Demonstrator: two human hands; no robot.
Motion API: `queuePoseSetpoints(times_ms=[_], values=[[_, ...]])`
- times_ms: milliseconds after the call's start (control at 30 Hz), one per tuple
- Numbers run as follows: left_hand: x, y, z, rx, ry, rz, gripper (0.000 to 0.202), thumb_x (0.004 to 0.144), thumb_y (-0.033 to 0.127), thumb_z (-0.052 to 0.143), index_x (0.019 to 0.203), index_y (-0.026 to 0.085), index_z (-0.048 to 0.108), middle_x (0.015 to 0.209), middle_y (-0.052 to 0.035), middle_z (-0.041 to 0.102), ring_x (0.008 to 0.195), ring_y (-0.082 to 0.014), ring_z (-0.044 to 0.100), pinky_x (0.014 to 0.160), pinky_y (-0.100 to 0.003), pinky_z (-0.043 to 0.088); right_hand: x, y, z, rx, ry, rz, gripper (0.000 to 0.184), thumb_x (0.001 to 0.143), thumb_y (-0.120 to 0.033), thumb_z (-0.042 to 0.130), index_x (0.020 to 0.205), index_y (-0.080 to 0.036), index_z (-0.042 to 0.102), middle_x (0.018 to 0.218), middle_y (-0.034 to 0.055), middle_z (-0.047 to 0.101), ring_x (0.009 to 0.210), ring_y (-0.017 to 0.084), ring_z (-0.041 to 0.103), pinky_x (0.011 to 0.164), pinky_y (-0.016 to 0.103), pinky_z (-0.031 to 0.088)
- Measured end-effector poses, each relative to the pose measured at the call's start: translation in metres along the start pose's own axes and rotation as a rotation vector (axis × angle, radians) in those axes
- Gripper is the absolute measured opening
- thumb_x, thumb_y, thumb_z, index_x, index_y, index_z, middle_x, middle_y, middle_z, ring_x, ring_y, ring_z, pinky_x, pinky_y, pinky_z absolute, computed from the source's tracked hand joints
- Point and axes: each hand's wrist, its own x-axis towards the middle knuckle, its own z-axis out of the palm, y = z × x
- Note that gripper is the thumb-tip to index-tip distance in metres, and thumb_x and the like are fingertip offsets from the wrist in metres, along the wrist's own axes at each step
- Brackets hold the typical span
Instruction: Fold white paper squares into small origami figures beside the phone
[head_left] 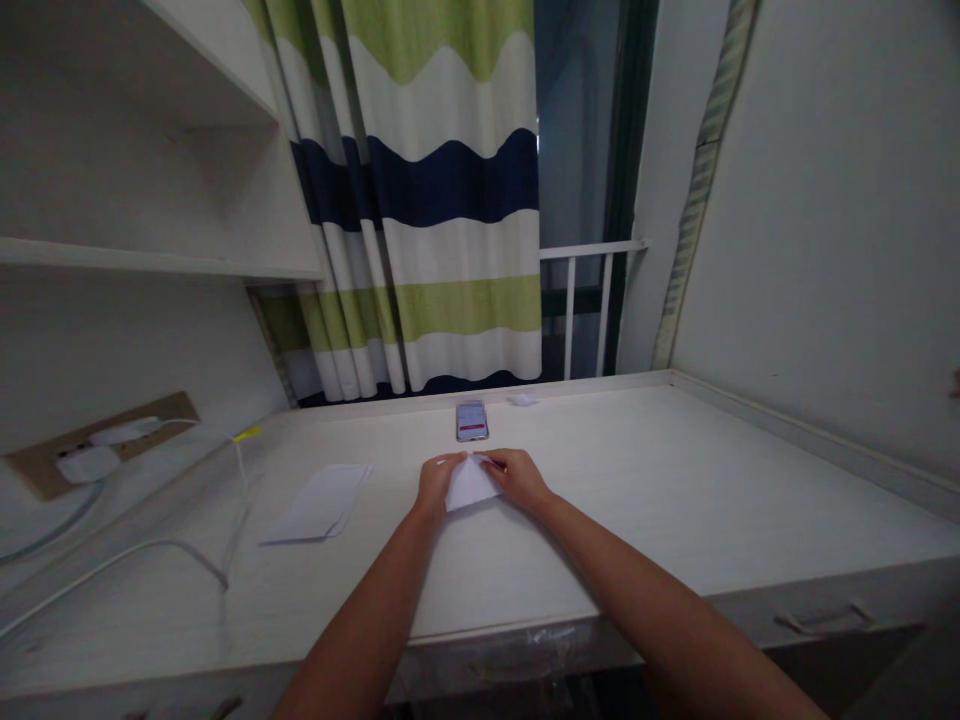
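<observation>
A small white sheet of paper [469, 486], folded to a point at its far end, lies on the pale desk [675, 490] in front of me. My left hand [437, 478] pinches its left edge near the tip. My right hand [519, 476] presses on its right edge, fingers curled onto the paper. Both forearms reach in from the bottom of the view.
A phone [472, 420] with a lit screen lies just beyond the paper. A stack of white sheets [322, 502] rests to the left. A white cable [150, 552] runs from a wall socket [97, 450]. A striped curtain [435, 200] hangs behind; shelves [150, 262] stand on the left.
</observation>
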Motion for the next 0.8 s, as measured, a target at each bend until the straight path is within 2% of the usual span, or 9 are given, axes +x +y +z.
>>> queuePoseSetpoints(times_ms=[167,367,467,700,800], values=[[0.003,-0.0027,-0.0011,-0.096,-0.083,-0.085,0.027,0.047,0.031,0.069,0.064,0.011,0.062,0.054,-0.0024,0.06,0.049,-0.0141,0.053,0.049,-0.026,0.04,-0.0015,-0.0026,-0.0011,-0.138,-0.038,-0.079,0.029,0.078,-0.025,0.046,0.103,-0.025,0.061,0.095,0.0047,0.065,0.083,0.019,0.058,0.077,0.03,0.041],[0.0019,-0.0003,-0.0024,-0.134,-0.144,-0.16,0.02,0.053,0.03,0.066,0.064,0.013,0.061,0.056,-0.0047,0.061,0.052,-0.0167,0.056,0.049,-0.027,0.042,-0.003,-0.0084,-0.0043,-0.28,-0.093,-0.162,0.036,0.075,-0.012,0.045,0.106,-0.023,0.059,0.097,0.0048,0.063,0.086,0.018,0.058,0.08,0.029,0.041],[0.0014,0.0008,-0.002,-0.151,-0.133,-0.168,0.018,0.053,0.028,0.066,0.063,0.014,0.061,0.057,-0.0052,0.062,0.054,-0.0182,0.057,0.05,-0.027,0.043,-0.003,-0.0105,-0.0054,-0.315,-0.123,-0.201,0.038,0.074,-0.01,0.045,0.107,-0.022,0.058,0.102,0.0053,0.061,0.09,0.017,0.057,0.082,0.028,0.041],[0.0016,0.0006,-0.0006,-0.151,-0.046,-0.114,0.022,0.048,0.027,0.068,0.062,0.012,0.061,0.051,-0.0008,0.059,0.045,-0.0127,0.051,0.046,-0.024,0.041,-0.0029,-0.0078,-0.0049,-0.351,-0.139,-0.238,0.036,0.074,-0.011,0.045,0.107,-0.019,0.058,0.102,0.0064,0.06,0.091,0.016,0.056,0.084,0.028,0.041],[0.0003,0.0018,-0.0007,-0.138,-0.034,-0.078,0.023,0.046,0.028,0.069,0.06,0.011,0.061,0.051,-0.0006,0.059,0.044,-0.0119,0.05,0.045,-0.023,0.039,-0.004,-0.0104,-0.0056,-0.31,-0.146,-0.249,0.035,0.074,-0.016,0.049,0.109,-0.017,0.057,0.101,0.0078,0.06,0.09,0.017,0.056,0.083,0.028,0.041]])
